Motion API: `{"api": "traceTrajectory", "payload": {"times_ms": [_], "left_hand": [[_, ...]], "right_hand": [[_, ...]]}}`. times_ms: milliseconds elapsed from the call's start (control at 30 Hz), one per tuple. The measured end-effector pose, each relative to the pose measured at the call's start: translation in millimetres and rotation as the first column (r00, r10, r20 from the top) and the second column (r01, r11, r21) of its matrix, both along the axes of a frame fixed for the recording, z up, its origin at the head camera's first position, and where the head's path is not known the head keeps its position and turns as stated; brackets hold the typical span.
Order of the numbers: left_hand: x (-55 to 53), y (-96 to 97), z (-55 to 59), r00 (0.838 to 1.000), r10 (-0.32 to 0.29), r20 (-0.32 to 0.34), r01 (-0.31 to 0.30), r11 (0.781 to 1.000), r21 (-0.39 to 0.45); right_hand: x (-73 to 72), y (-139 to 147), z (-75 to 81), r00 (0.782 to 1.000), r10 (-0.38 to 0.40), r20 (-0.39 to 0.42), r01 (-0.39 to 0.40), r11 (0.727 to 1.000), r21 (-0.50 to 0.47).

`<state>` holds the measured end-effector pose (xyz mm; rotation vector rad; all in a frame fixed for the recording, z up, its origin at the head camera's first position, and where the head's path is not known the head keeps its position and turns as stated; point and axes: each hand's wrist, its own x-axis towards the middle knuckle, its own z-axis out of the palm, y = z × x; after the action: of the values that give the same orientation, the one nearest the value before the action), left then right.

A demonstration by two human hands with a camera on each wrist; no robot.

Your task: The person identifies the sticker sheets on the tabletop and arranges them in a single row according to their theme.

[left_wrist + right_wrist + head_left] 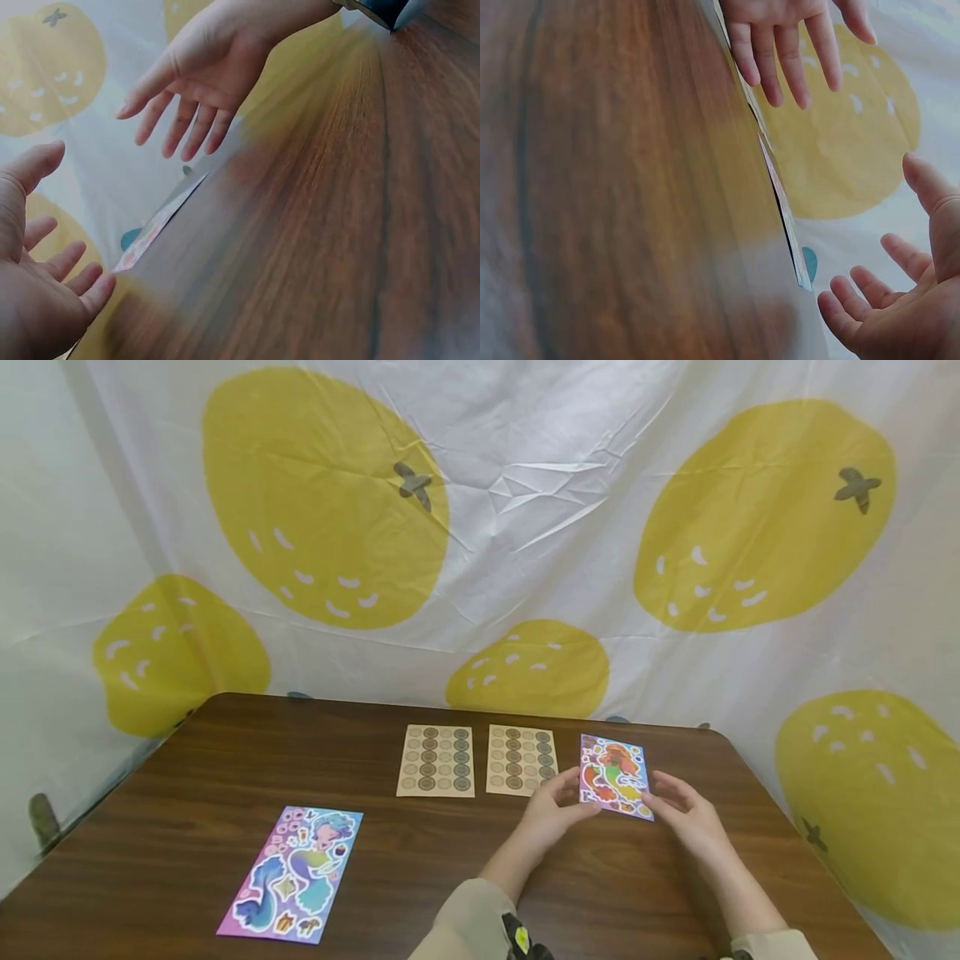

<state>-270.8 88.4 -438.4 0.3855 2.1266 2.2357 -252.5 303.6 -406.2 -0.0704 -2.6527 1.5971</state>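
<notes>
Sticker card (614, 776) beside dotted sheets (521, 760)

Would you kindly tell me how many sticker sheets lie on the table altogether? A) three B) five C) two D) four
D: the head view shows a blue mermaid sheet at the left, two tan sheets of round stickers in the middle, and an orange mermaid sheet between the hands.
</notes>
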Motion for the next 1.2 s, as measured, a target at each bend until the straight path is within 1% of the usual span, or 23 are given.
{"api": "traceTrajectory", "payload": {"times_ms": [100,200,333,433,600,733,833,1000,1200], "left_hand": [[-1.5,3.5,-0.6,1.000,0.011,-0.006,-0.011,1.000,0.019],[-3.6,7.9,-2.0,0.999,0.027,-0.029,-0.026,0.999,0.033],[-4.6,15.3,-3.3,0.997,0.042,-0.062,-0.039,0.998,0.051],[-3.3,19.2,-3.4,0.997,0.044,-0.062,-0.041,0.998,0.055],[-2.3,24.0,-5.6,0.998,0.042,-0.055,-0.040,0.998,0.045],[-2.6,26.0,-7.7,0.998,0.046,-0.052,-0.045,0.999,0.018],[-3.5,26.5,-8.6,0.998,0.035,-0.044,-0.034,0.999,0.024],[-5.4,26.5,-9.9,1.000,0.001,-0.029,0.001,0.998,0.056],[-5.8,26.7,-9.3,0.999,-0.045,0.013,0.043,0.995,0.087]], "right_hand": [[-1.2,2.1,-1.3,1.000,-0.009,0.028,0.008,1.000,0.010],[-2.4,4.4,-2.6,0.999,-0.013,0.044,0.013,1.000,0.012],[-1.8,7.2,-3.9,0.999,-0.007,0.047,0.007,1.000,0.004],[-1.7,8.1,-4.1,0.999,-0.002,0.050,0.002,1.000,-0.004],[-4.0,9.5,-6.3,0.998,-0.002,0.055,0.005,0.999,-0.042],[-4.6,10.0,-9.4,0.998,0.005,0.067,0.003,0.994,-0.108],[-4.6,10.0,-10.3,0.998,0.017,0.067,-0.007,0.988,-0.154],[-4.9,9.9,-10.2,0.997,0.036,0.061,-0.025,0.984,-0.176],[-5.9,9.6,-10.6,0.997,0.059,0.052,-0.046,0.975,-0.219]]}}
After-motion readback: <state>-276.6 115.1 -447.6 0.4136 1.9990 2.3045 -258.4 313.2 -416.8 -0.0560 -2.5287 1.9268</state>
